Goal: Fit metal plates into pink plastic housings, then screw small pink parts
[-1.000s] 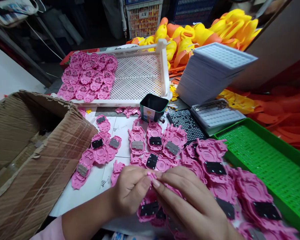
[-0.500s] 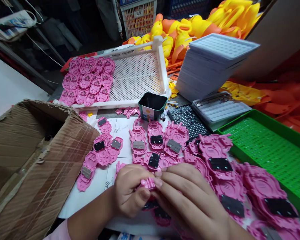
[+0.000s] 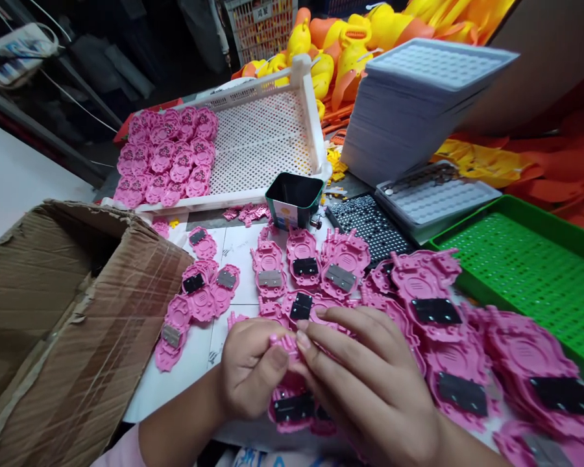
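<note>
A pink plastic part [image 3: 284, 344] with raised pegs sits between both hands, mostly covered by fingers. My left hand [image 3: 250, 366] is closed round it, thumb pressed on its near side. The thumb and fingertips of my right hand [image 3: 370, 376] meet the part from the right, the other fingers stretched close together. Just below the hands lies a pink plastic shell with a black cover [image 3: 294, 407]. Beyond them is another pink shell [image 3: 325, 311] with a black cover. More such shells [image 3: 433, 279] lie to the right of my right hand.
An open cardboard box [image 3: 141, 285] stands at left. A white crate [image 3: 316, 143] at the back holds rows of pink pieces [image 3: 160, 155]. A dark green bin [image 3: 294, 214], a green tray [image 3: 530, 272] and a tall stack of white trays [image 3: 409, 123] stand beyond the shells.
The pink part has tilted slightly between my fingers, and my left thumb has moved up over it. The shell below the hands shows more. The view has shifted a little.
</note>
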### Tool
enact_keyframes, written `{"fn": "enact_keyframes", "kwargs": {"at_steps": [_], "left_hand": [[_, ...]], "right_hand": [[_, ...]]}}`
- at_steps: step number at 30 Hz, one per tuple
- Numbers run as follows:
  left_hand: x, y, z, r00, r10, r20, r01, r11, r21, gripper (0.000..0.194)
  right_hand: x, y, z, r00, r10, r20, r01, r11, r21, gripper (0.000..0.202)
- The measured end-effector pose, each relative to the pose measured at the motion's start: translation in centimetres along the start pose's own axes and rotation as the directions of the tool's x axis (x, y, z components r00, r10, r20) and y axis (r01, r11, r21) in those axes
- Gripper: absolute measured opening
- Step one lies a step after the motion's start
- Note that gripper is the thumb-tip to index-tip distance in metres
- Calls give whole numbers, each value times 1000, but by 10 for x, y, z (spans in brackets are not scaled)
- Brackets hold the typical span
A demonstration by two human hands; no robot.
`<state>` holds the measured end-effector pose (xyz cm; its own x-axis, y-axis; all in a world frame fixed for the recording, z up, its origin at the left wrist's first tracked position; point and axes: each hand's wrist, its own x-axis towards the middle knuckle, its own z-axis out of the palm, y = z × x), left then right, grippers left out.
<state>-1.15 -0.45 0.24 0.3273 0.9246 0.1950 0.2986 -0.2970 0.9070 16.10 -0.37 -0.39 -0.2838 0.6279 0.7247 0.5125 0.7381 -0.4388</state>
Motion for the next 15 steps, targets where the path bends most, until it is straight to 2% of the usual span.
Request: {"fn": "enact_keyframes", "kwargs": {"at_steps": [3, 6, 9, 11, 13, 15], "left_hand": [[7, 0, -2, 982, -143, 122, 160, 975, -151, 47], [14, 1, -5, 970, -151, 192, 191, 959, -208, 48], [15, 4, -6, 984, -111, 139, 133, 977, -165, 40], [12, 4, -6, 991, -112, 70, 123, 976, -182, 34], [9, 3, -5, 988, -153, 14, 151, 949, -278, 31], [7, 1, -3, 973, -233, 6, 212, 877, -432, 31]], "right_hand": [[2, 0, 0, 1000, 29, 6, -29, 1000, 3, 5], [1, 0, 0, 1000, 19, -2, -19, 1000, -14, 7], [0, 0, 0, 1000, 16, -19, -16, 1000, -3, 7], [2, 1, -1, 999, 48, -8, -47, 996, 80, 8], [5, 1, -2, 995, 92, 45, -99, 974, 206, 14], [9, 1, -4, 985, 127, 113, -158, 929, 334, 21]]}}
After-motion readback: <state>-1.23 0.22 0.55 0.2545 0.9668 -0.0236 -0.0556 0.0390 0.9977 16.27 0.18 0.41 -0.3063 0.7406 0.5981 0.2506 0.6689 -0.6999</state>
